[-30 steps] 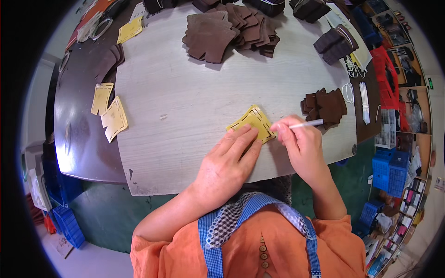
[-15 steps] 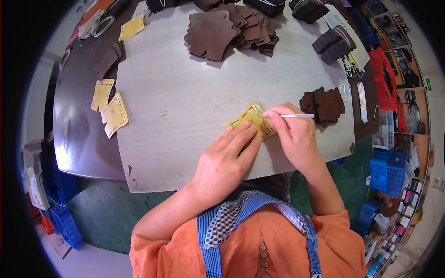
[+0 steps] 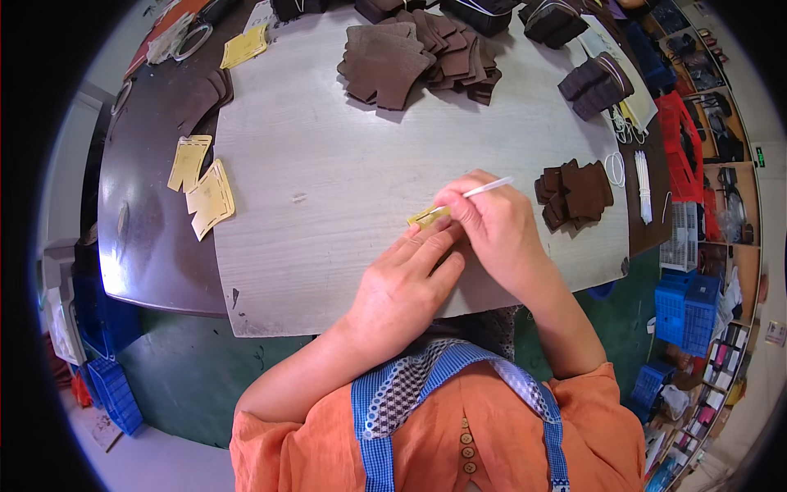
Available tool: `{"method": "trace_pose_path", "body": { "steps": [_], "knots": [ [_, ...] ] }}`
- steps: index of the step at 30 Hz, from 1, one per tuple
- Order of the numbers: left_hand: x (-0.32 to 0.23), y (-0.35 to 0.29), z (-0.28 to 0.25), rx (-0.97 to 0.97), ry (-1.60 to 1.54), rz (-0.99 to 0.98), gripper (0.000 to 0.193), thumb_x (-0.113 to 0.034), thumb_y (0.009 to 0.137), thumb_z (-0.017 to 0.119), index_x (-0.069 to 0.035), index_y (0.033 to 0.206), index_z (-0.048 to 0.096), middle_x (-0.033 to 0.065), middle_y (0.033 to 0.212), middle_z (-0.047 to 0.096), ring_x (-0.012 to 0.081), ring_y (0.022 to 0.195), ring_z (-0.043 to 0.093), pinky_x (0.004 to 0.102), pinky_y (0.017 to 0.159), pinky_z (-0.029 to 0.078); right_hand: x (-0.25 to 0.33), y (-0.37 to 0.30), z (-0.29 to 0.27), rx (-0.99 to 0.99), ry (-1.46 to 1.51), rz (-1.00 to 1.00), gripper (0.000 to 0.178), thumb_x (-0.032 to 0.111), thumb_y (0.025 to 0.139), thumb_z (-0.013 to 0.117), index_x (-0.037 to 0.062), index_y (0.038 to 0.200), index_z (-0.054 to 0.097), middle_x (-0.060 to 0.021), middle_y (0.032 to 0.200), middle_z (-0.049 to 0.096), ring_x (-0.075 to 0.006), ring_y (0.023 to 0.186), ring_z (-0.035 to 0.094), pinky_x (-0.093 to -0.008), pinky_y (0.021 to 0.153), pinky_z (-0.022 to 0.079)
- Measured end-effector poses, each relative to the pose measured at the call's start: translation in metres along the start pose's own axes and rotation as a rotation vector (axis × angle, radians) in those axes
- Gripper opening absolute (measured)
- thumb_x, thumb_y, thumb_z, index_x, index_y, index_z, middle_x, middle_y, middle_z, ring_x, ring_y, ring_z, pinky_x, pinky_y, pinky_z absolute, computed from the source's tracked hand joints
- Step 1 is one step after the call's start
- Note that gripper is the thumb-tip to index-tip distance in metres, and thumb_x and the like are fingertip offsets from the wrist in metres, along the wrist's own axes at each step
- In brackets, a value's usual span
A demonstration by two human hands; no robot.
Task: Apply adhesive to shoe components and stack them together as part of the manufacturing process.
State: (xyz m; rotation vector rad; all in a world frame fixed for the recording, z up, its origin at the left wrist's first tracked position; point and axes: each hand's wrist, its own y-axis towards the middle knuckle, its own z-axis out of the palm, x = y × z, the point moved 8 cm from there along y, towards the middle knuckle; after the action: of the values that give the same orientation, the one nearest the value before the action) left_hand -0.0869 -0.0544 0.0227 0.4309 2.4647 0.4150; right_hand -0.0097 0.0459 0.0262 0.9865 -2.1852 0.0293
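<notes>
A yellow template with dark slots along its border lies on the board, mostly covered by my hands. My left hand rests flat on it, fingers stretched out and pressing it down. Pinched in my right hand is a slim white pen, its back end pointing up to the right. The tip is at the template's upper edge, partly hidden by fingers. Whether a brown piece lies beneath the template I cannot tell. To the right of my right hand sits a small stack of dark brown cut pieces.
Larger brown cut pieces are heaped at the far middle of the pale board. Banded dark bundles stand along the far right. More yellow templates lie at the left edge. Several white pens lie at the right.
My right hand has moved left and slightly up, bringing the pen from the template's right side to its upper edge. The pen is more tilted, and less of the template shows.
</notes>
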Motion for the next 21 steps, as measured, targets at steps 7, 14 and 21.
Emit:
{"method": "trace_pose_path", "body": {
  "steps": [7,14,21],
  "knots": [
    [0.000,0.002,-0.003,-0.010,-0.006,-0.040,0.041,-0.004,0.081,0.066,-0.004,0.122,0.072,0.0152,0.132,0.065,0.0338,0.127,0.064,0.0418,0.103,0.056,-0.012,-0.021,-0.025,-0.066,-0.149,0.104,0.012,0.013,0.101,0.064,0.0030,0.097,0.069,-0.0142,0.088,0.067,-0.0333,0.079,0.067,-0.0420,0.071,0.052],
    [0.003,0.002,-0.001,-0.018,0.001,-0.057,0.040,-0.003,0.081,0.066,-0.001,0.120,0.069,0.0161,0.134,0.064,0.0341,0.128,0.064,0.0398,0.102,0.056,0.016,-0.058,-0.026,-0.041,-0.270,0.134,0.009,0.012,0.098,0.067,0.0055,0.094,0.064,-0.0125,0.086,0.062,-0.0337,0.081,0.062,-0.0444,0.070,0.051],
    [0.008,0.002,0.000,-0.019,-0.036,-0.086,0.034,-0.002,0.086,0.065,0.000,0.120,0.066,0.0156,0.134,0.066,0.0343,0.128,0.064,0.0399,0.101,0.057,0.040,-0.059,-0.010,-0.060,-0.191,0.068,0.006,0.011,0.094,0.070,0.0077,0.094,0.065,-0.0101,0.085,0.063,-0.0320,0.079,0.064,-0.0438,0.068,0.053]
  ]
}}
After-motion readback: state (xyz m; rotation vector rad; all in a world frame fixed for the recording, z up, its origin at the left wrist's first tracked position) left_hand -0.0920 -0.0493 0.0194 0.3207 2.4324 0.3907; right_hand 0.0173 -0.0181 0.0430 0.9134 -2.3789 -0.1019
